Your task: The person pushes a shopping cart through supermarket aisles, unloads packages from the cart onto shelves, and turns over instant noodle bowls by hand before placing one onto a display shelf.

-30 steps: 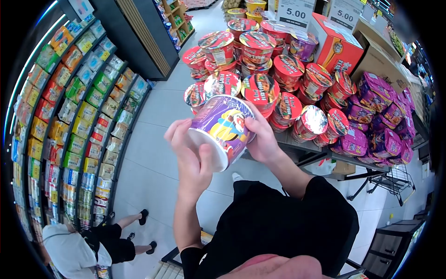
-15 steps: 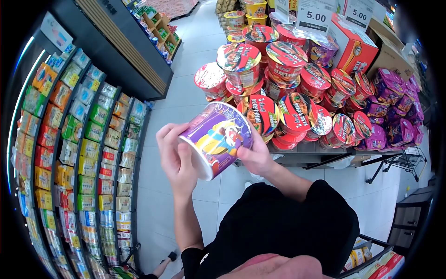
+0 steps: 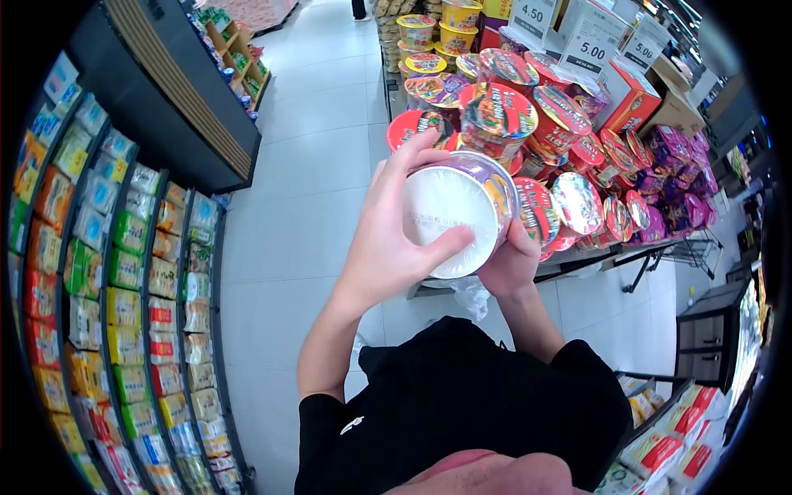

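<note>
Between my two hands is a purple instant noodle cup (image 3: pixel 450 202), tipped so that its white base with small printed characters faces me. My left hand (image 3: pixel 392 219) wraps its left side, the thumb lying across the base. On the lower right, my right hand (image 3: pixel 510 262) grips the cup's wall, most of its fingers hidden behind it. Just beyond the cup are stacked red-lidded noodle cups (image 3: pixel 499 120), some partly covered by my hands and the cup.
Price signs (image 3: pixel 592 45) stand above the display, beside a red box (image 3: pixel 629 95). Purple noodle packs (image 3: pixel 681 169) are piled at the right. Shelves of colourful packets (image 3: pixel 128 305) line the left, next to a dark pillar (image 3: pixel 177 91). A wire cart (image 3: pixel 685 252) stands at right.
The cup has turned from its purple printed side to its white base and shifted right. My left hand moved right and up with it. The whole view has shifted slightly.
</note>
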{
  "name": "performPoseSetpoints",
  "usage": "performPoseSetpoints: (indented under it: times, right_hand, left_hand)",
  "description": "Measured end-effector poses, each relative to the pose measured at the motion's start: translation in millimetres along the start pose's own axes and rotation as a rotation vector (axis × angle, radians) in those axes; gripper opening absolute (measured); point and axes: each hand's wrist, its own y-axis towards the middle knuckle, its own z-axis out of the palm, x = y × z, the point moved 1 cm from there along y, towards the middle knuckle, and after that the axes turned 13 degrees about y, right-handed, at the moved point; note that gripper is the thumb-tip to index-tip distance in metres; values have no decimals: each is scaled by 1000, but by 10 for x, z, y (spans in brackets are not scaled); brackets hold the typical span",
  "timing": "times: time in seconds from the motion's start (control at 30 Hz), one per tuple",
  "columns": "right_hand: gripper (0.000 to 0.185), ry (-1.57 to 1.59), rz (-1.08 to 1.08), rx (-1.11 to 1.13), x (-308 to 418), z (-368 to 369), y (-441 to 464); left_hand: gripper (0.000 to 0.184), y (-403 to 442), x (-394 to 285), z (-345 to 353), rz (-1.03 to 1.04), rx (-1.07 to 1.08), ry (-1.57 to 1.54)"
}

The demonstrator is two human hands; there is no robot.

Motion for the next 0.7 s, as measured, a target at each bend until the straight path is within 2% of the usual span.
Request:
performPoseSetpoints:
  times: [0.07, 0.13, 0.17, 0.23, 0.27, 0.33, 0.4, 0.43, 0.53, 0.67, 0.7]
  right_hand:
    - [70, 11, -24, -10, -389, 118, 46]
    - [69, 19, -28, 3, -738, 261, 143]
    - [68, 39, -47, -62, -953, 354, 196]
    - [68, 23, -47, -99, -1270, 491, 293]
    - [67, 26, -49, -145, -1409, 534, 354]
    - [68, 19, -70, -154, -1643, 602, 474]
    - [68, -7, -26, -238, -1835, 653, 577]
    - [62, 103, -37, -266, -1918, 669, 628]
    - [62, 144, -23, -305, -2098, 630, 783]
    - [58, 82, -45, -323, -2233, 573, 981]
    - [56, 57, -53, -304, -2243, 515, 1016]
  left_hand:
    - [69, -6, 129, -357, 9, 15, 46]
    - [58, -9, 309, -713, -18, 40, 60]
    - [58, -6, 380, -896, -9, 35, 48]
    - [42, 12, 546, -1241, -88, 51, -16]
    - [42, 11, 645, -1380, -80, 46, -26]
    - [39, -17, 853, -1593, -171, 65, -242]
    - [39, -27, 980, -1771, -218, 56, -374]
    - [40, -21, 1045, -1838, -265, 47, -496]
    - [44, 5, 1277, -1996, -120, 77, -402]
    - [50, 178, 1465, -2188, -85, 183, -250]
    - [49, 243, 1537, -2198, -171, 204, -330]
